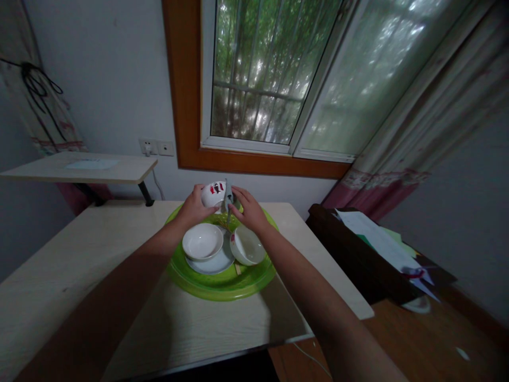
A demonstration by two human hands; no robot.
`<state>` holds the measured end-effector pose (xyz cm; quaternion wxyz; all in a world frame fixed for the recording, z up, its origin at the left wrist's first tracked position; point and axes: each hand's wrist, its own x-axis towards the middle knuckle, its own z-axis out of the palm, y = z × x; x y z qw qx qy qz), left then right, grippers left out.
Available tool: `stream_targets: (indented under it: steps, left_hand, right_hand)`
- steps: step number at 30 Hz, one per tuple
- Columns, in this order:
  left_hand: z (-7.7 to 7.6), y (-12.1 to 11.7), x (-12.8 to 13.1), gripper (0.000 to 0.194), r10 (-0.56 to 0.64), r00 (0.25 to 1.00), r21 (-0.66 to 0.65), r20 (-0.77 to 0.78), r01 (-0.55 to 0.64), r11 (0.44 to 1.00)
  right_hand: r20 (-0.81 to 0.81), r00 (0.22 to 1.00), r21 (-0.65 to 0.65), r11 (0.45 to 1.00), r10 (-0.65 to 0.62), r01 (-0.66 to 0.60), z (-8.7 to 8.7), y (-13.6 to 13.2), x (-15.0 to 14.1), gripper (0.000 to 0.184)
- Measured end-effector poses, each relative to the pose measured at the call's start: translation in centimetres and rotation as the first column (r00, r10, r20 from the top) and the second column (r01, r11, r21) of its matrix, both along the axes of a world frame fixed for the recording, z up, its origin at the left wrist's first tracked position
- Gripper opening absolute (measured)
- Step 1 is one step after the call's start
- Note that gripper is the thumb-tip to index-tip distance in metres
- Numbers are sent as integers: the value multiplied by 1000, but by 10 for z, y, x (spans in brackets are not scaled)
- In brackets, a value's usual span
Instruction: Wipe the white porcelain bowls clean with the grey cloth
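Note:
My left hand (193, 208) is closed around the left side of a white bowl (213, 192) with red and black markings, tipped on its side above the far part of a round green tray (222, 293). My right hand (250, 208) presses a grey cloth-like piece (229, 192) against the bowl's right side, its fingers bent around it. Below my hands, a white bowl (202, 240) rests on a white plate (214, 264) in the tray. Another white bowl (249, 248) leans tilted to the right, with a thin light stick (237, 269) partly showing beneath it.
The tray stands on a pale wooden table (131, 313), whose right edge drops to a wooden floor. A raised shelf (79, 168) stands at the back left. Papers (374, 239) lie on a dark piece of furniture at the right. Behind are a window and curtains.

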<state>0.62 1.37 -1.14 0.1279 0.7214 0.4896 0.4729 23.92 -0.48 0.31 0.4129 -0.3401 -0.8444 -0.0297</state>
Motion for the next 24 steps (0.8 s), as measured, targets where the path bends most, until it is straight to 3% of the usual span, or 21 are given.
stream_targets:
  steps: [6, 13, 19, 24]
  left_hand:
    - [-1, 2, -3, 82, -9, 993, 8, 115, 8, 1000]
    - [0, 0, -3, 83, -59, 984, -4, 170, 60, 998]
    - [-3, 1, -2, 83, -96, 981, -8, 166, 99, 995]
    - [-5, 2, -2, 85, -130, 979, -37, 155, 137, 990]
  right_hand:
    - [52, 991, -183, 974, -127, 135, -12, 12, 5, 33]
    - [-4, 995, -353, 931, -99, 92, -16, 11, 1, 34]
    - [-134, 987, -458, 889, -90, 19, -18, 10, 2, 46]
    - [-124, 980, -481, 873, -154, 77, -20, 10, 2, 61]
